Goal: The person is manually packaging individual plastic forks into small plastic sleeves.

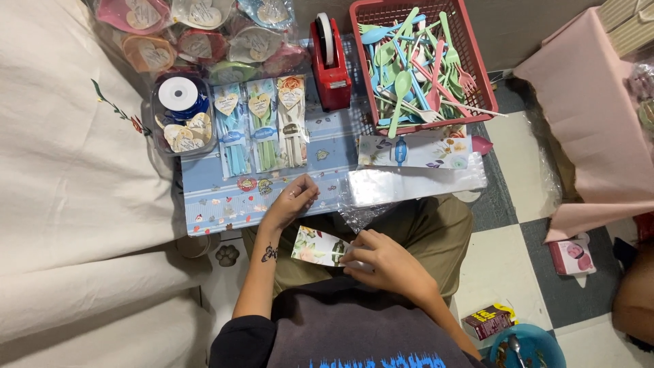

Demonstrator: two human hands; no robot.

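Close together, both hands (340,232) on floral card (317,247), off tray edge (204,221).

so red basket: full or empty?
Full: the red basket holds a heap of pastel plastic cutlery reaching near its rim.

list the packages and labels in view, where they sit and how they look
Cutlery packs: three clear sleeves with heart tags, on the blue board.
Floral card: held in the right hand.
Heart-tagged bags: pile at top left.
Brown box: on the floor, lower right.
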